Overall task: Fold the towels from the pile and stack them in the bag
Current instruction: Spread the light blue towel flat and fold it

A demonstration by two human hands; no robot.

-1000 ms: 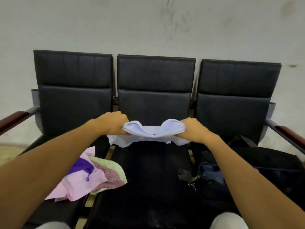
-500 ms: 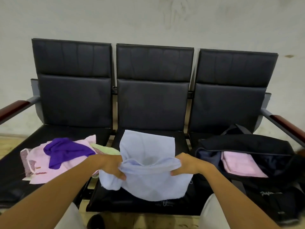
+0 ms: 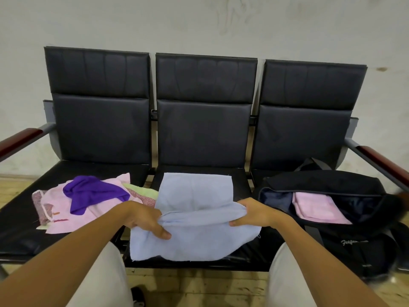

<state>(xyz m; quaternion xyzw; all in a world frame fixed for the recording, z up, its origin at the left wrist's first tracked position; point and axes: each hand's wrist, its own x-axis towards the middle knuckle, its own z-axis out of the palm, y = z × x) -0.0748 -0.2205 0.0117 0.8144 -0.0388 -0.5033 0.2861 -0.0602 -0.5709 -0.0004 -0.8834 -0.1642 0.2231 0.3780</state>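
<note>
Blue towel (image 3: 194, 220) lies on the middle seat (image 3: 240, 185) of the three-seat bench, near edge hanging slightly past the seat front. It is only half spread, with a ridge of bunched cloth running across it between my hands.

Left hand (image 3: 145, 220): grip clamped on the left end of that ridge, thumb on top of the cloth. Right hand (image 3: 254, 212): grip pinching the right end, fingers curled into the fold.

My read is that I'm mid-fold on this one. To do it well:
- pull both ends apart evenly so the ridge goes taut and straight
- carry it away from me to the far edge, and line up the corners before letting go
- flatten with open palms, then fold once more to match the bag's width

Risk: the near-left corner sags off the seat, so an uneven pull would skew the fold.

Bag (image 3: 321, 185) sits open on the right seat, just beside the towel, with a folded pink towel (image 3: 318, 208) already inside; the blue one goes on top of it. The pile (image 3: 88, 198) on the left seat remains: pink, purple, green and patterned pieces.
</note>
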